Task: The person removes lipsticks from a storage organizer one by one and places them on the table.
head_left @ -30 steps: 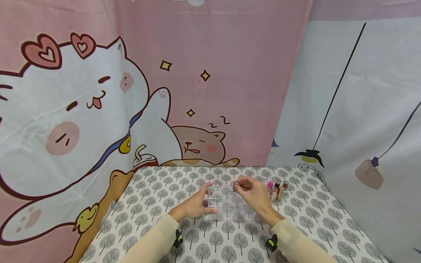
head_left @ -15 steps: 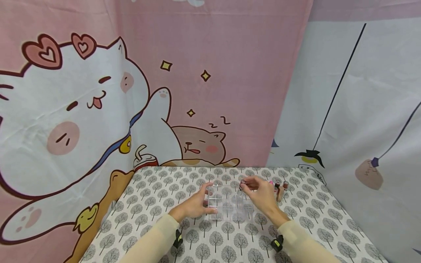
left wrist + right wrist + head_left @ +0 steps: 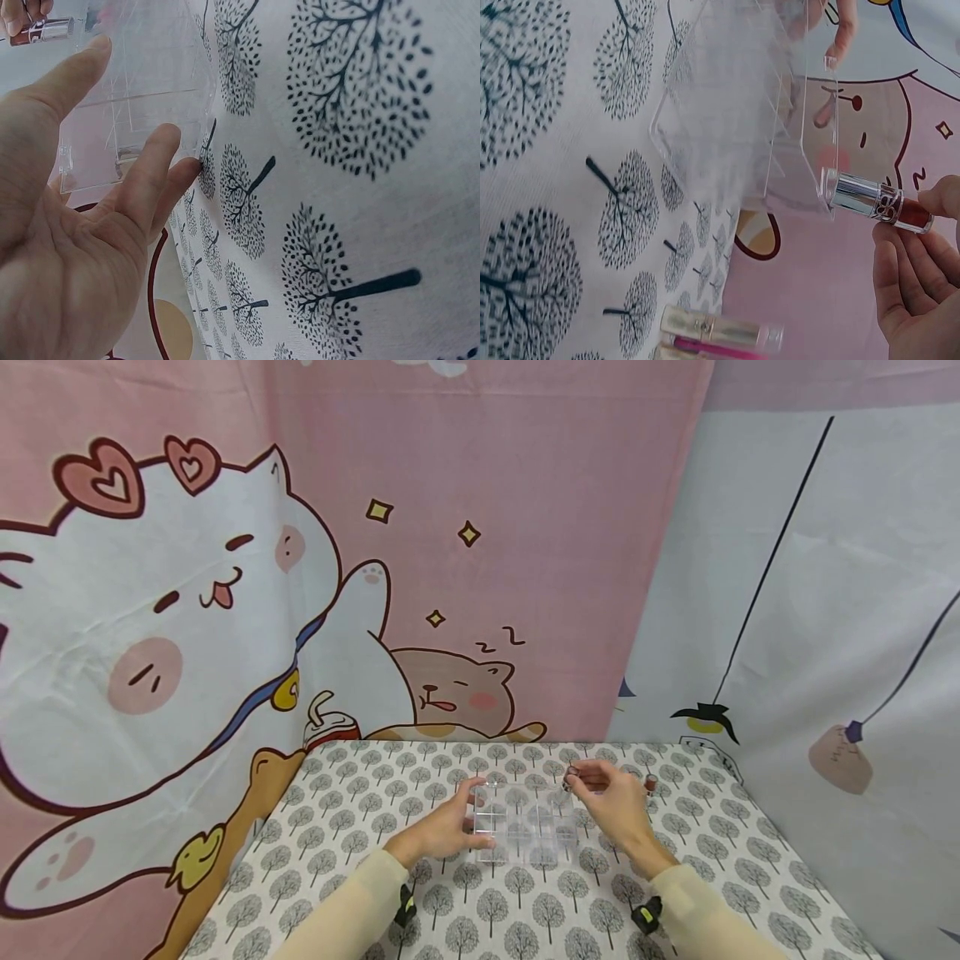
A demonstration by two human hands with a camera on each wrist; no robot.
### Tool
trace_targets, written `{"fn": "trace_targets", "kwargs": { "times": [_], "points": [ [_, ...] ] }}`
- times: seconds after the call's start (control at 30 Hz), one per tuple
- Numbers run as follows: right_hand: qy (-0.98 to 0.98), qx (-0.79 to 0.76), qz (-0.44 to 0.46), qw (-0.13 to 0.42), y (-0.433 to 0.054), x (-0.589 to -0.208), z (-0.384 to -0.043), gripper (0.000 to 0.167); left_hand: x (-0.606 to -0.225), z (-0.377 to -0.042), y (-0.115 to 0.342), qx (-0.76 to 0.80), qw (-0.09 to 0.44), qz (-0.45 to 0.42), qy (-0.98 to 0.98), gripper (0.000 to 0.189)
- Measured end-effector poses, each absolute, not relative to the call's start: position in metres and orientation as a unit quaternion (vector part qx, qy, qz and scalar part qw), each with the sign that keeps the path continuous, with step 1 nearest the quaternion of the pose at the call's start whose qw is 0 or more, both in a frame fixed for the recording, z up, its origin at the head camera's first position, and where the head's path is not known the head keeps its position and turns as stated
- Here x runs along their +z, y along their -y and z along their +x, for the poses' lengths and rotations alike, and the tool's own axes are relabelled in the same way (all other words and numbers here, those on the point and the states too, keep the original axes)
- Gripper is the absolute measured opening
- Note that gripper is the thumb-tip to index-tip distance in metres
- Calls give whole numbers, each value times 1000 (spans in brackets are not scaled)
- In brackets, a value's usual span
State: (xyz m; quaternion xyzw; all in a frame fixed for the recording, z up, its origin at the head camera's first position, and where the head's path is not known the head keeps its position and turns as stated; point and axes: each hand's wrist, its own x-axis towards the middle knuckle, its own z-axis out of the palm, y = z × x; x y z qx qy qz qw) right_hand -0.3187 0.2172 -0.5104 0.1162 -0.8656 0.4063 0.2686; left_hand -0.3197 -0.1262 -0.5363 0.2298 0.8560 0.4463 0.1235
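A clear compartmented organizer (image 3: 521, 827) stands on the table. My left hand (image 3: 442, 827) holds its left side, thumb at the front and fingers at the back; the palm (image 3: 82, 262) faces the box in the left wrist view. Near the organizer's back right corner, my right hand (image 3: 618, 802) pinches a lip gloss tube (image 3: 862, 196) by its dark red end. Its silver cap points at the corner of the clear box (image 3: 720, 97); whether it touches, I cannot tell. A small reddish item (image 3: 825, 112) shows through the clear wall.
Behind my right hand a brown-red tube top (image 3: 651, 783) sticks out. The right wrist view shows a gold-and-clear tube (image 3: 712, 330) with a pink one (image 3: 720, 349) beside it. Tree-print cloth (image 3: 491, 906) covers the table; a cartoon curtain (image 3: 570, 568) hangs behind.
My right hand has moved rightward along the organizer's back edge with the lip gloss, and now hides most of the tubes standing at the right. My left hand stays in place.
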Motion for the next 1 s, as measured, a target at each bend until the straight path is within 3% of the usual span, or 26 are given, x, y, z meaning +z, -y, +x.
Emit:
{"fn": "trace_targets", "kwargs": {
  "times": [1.0],
  "points": [
    [845, 413, 82, 330, -277, -499, -320, 20, -540, -323, 127, 443, 120, 230, -858, 112]
  ]
}}
